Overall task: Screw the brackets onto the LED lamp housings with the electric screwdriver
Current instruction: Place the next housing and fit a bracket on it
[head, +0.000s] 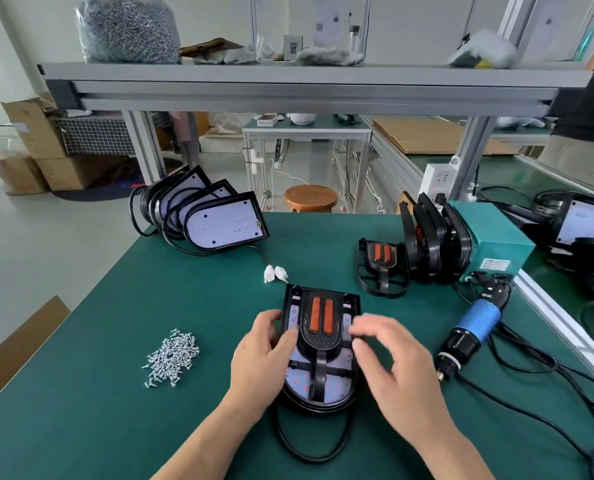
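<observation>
Fingers of the left hand [261,353] are curled round the left edge of the lamp housing [299,375], which is laid flat on the green table [115,427]. A black bracket [319,341] with two orange strips is set on top of it. The right hand [389,358] is held loosely spread over the housing's right side; it is blurred, so a touch cannot be told. Right of the housing lies the blue electric screwdriver [472,330], unheld; screws [170,356] are heaped to its left. Further right, a label [494,264] on a teal box [496,233] is too small to be read.

Black bracket [318,344] sits flat atop lamp housing [297,377]; blue screwdriver [479,320] lies beside.
</observation>
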